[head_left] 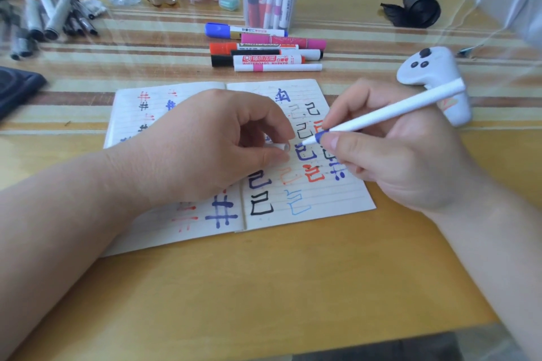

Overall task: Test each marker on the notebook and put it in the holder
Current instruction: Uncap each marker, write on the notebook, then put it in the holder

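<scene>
My right hand (390,152) grips the white marker (390,111) to write; my left hand (211,149) pinches its cap (280,146), steadying the notebook (337,196).

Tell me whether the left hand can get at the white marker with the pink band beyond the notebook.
Probably yes: nothing stands between the left hand and the pink-banded marker, nearest of the row. But it pinches a white cap, so it would need to put that down first.
</scene>
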{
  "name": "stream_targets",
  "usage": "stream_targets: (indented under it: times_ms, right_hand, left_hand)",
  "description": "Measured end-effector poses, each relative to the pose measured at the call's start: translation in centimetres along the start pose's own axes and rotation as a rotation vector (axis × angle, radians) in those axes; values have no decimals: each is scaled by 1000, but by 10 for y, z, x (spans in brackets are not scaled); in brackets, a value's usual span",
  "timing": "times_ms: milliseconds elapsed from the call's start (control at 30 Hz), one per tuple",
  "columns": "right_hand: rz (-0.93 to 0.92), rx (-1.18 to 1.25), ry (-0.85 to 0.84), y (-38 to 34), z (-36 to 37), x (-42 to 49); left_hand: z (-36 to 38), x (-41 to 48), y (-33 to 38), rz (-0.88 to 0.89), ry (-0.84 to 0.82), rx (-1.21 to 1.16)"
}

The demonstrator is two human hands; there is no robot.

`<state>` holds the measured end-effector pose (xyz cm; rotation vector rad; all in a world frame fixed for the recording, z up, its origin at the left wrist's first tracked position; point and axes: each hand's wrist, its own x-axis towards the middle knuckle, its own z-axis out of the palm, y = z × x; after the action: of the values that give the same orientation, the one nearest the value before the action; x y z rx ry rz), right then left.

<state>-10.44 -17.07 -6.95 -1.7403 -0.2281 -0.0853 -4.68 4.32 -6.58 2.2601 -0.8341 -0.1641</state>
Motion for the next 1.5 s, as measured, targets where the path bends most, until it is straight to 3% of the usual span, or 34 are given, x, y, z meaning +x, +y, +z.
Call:
stream_targets:
  times_ms: [200,633,1133,1233,1367,1500]
  right_hand:
    - [113,124,-13,0,2,-1]
    - [83,71,33,1,4,1]
    - [-8,241,7,-4,5,2]
    - [-4,268,-22,-3,2,3]
    - [-11,300,152,1,-2,6]
    - [-58,130,46,9,15,3]
  left_hand:
    - [0,0,1,-44,2,-12]
    - [1,0,-1,-24,9,-64]
    - [-1,3,-6,116,11,-635]
    - [-2,4,-5,78,31,-627]
    - [-2,7,-10,-7,107,-602]
    - [1,7,-7,-103,153,-575]
